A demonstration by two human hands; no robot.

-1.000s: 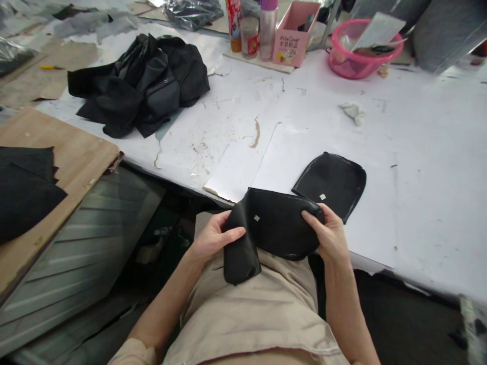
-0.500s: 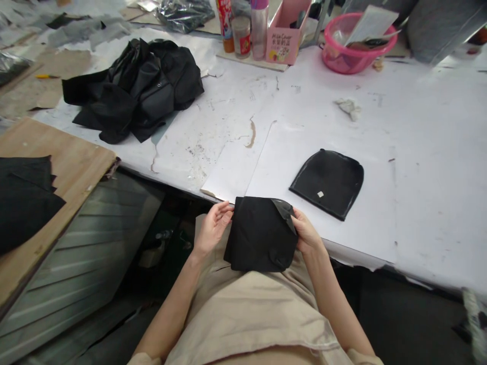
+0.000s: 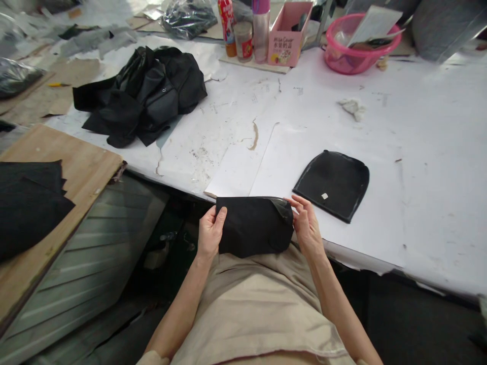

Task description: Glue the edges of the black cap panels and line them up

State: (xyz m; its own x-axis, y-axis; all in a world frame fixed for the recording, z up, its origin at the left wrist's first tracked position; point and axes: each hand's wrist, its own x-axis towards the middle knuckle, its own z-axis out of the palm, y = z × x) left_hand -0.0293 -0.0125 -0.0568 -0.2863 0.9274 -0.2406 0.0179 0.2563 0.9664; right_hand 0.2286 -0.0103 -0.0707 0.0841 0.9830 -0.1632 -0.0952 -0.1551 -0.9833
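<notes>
A folded piece of black fabric [image 3: 253, 225] hangs between my hands at the table's front edge, just above my lap. My left hand [image 3: 210, 230] grips its left side, thumb on top and the other fingers behind. At the right side, my right hand [image 3: 306, 223] has its fingers bent against the fabric's upper right corner, where a shiny flap is turned over; what its fingertips pinch is partly hidden. To the right on the table lies a flat black panel [image 3: 335, 182] with a rounded top, raised edging and a small white diamond-shaped mark.
A heap of black material [image 3: 144, 96] lies at the back left of the white table [image 3: 429, 203]. More black pieces [image 3: 30, 203] rest on a wooden board [image 3: 91, 157] at left. Bottles, a pink box [image 3: 283, 48] and a pink basket [image 3: 357, 56] stand at the back.
My left hand has moved from beside the fabric to a thumb-on-top grip on its left side. The fabric now looks wider and lower. My right hand's fingers have shifted up at its corner.
</notes>
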